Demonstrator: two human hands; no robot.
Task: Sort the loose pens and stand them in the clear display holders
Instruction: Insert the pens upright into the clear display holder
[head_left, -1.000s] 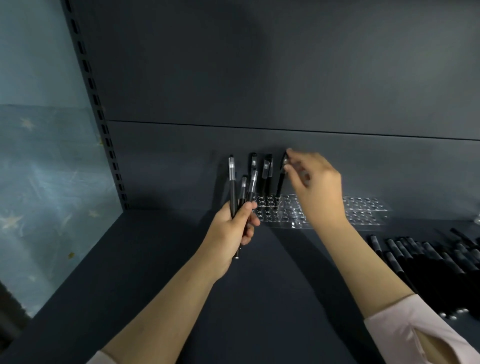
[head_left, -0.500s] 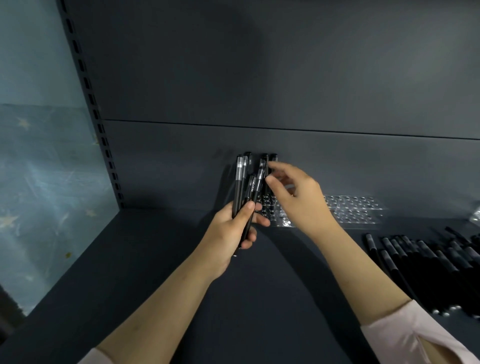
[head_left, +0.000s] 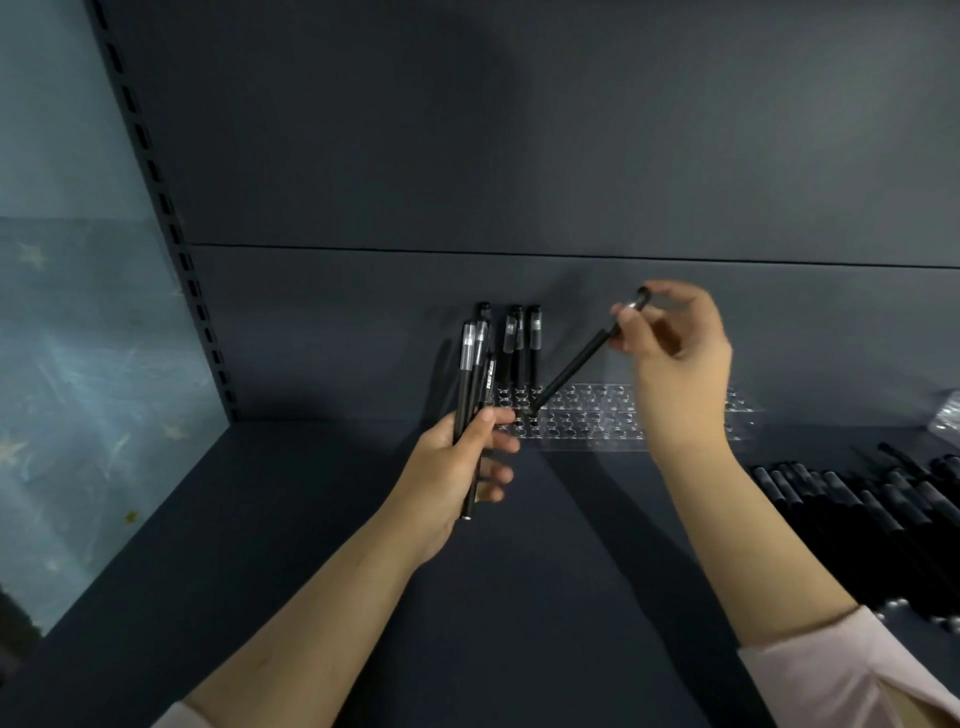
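My left hand (head_left: 457, 467) grips a small bunch of black pens (head_left: 470, 374), caps pointing up, just left of the clear display holder (head_left: 597, 415). My right hand (head_left: 675, 343) pinches one black pen (head_left: 576, 364) near its cap; the pen slants down to the left, its tip at a hole near the holder's left end. Three pens (head_left: 519, 343) stand upright in the holder's left end against the back panel. A pile of loose black pens (head_left: 857, 499) lies on the shelf at the right.
The dark shelf board (head_left: 545, 597) runs under both arms. A slotted upright (head_left: 171, 234) and a blue side panel bound the left. The dark back panel (head_left: 519, 156) rises behind the holder. A bit of clear plastic wrap (head_left: 948, 415) lies at the far right.
My right hand drew one pen out of the bunch in my left hand and swung it right, tilting its tip down to the holder. The left hand stayed with the remaining pens.
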